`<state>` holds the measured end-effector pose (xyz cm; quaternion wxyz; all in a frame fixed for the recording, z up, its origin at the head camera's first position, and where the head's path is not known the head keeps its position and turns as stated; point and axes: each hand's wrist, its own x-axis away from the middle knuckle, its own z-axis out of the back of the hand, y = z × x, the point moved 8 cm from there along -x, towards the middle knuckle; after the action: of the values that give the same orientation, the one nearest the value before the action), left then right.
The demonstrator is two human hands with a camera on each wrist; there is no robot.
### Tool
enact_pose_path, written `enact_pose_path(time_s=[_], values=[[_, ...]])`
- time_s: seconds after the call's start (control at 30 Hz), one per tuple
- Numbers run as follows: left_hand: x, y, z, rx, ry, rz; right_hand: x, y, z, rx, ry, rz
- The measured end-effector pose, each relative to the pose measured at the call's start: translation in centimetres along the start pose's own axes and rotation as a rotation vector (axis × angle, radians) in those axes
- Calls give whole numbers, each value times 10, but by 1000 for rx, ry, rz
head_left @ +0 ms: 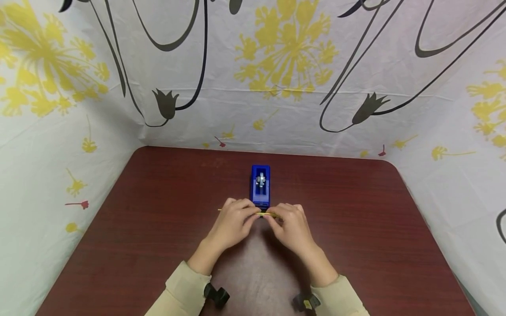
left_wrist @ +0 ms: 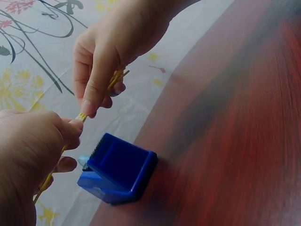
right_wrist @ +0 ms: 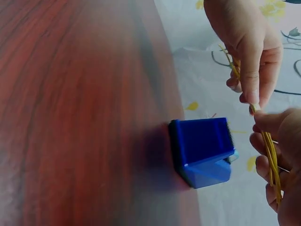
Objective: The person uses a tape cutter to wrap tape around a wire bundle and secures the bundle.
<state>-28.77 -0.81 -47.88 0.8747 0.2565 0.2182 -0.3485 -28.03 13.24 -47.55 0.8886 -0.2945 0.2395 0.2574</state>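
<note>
Both hands meet in front of a blue tape dispenser (head_left: 260,193), holding thin yellow wires (right_wrist: 271,157) between them. My left hand (head_left: 232,221) pinches the wires between thumb and fingers, and one end sticks out past its left side. Close beside it, my right hand (head_left: 291,226) pinches the same wires with thumb and fingertips; several strands run along its palm in the right wrist view. A small pale band (left_wrist: 81,116) shows on the wires where the fingertips meet; whether it is tape I cannot tell. The dispenser's toothed edge (right_wrist: 230,134) faces away from the table surface.
The dark red-brown table (head_left: 189,184) has rounded far corners. A white cloth (head_left: 221,96) with yellow flowers and dark stems hangs behind and beside it. A small roll (head_left: 261,180) sits in the dispenser. Black wrist cameras (head_left: 217,296) are strapped at the sleeves.
</note>
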Motion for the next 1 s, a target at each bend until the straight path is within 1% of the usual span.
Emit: enact_pose_path(time_s=[0.1, 0.2, 0.3, 0.43, 0.53, 0.7, 0.83, 1.0], values=[[6, -8, -5, 20, -43, 44, 4, 7, -8, -27, -44, -26], [12, -16, -12, 61, -99, 86, 9, 16, -18, -54, -97, -66], [17, -21, -19, 92, -132, 114, 14, 23, -26, -66, -134, -89], [20, -28, -25, 108, -140, 147, 17, 28, -33, -86, -161, -92], [23, -33, -30, 123, -150, 185, 18, 31, -38, -96, -180, -103], [28, -40, -40, 127, -196, 231, 22, 35, -44, -57, -200, -107], [31, -43, -44, 128, -220, 252, 23, 37, -47, -22, -203, -92], [32, -45, -45, 125, -234, 264, 23, 38, -48, -12, -216, -98]])
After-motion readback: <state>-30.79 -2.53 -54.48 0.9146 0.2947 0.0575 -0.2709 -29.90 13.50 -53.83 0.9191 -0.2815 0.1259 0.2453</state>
